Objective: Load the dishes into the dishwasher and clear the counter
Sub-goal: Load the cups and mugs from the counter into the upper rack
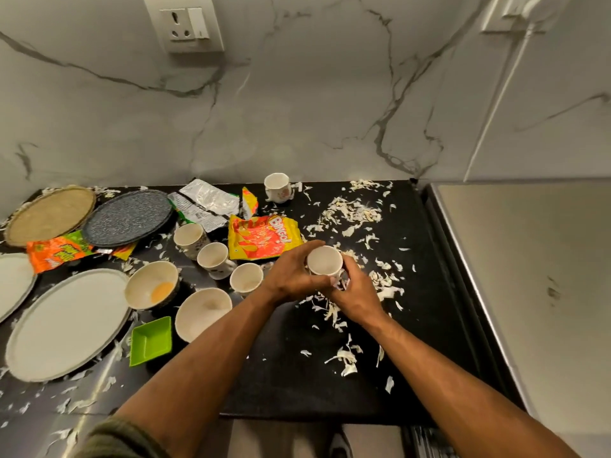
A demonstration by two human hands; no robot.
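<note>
A black worktop (429, 292) strewn with pale vegetable shreds (350, 209) runs up to a grey-veined marble wall (297, 110) bearing a socket (188, 24). Both hands hold one white cup (324, 261) above the worktop's middle: left hand (291, 276) wrapped round its side, right hand (352, 292) gripping it from below. Left of them stand cups, bowls, plates (66, 322), a green dish (151, 340) and snack wrappers (263, 238)

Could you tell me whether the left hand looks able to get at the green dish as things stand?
Probably not right away: the left hand grips the cup together with the right hand. Once freed, the green dish lies uncovered beside that forearm.
</note>
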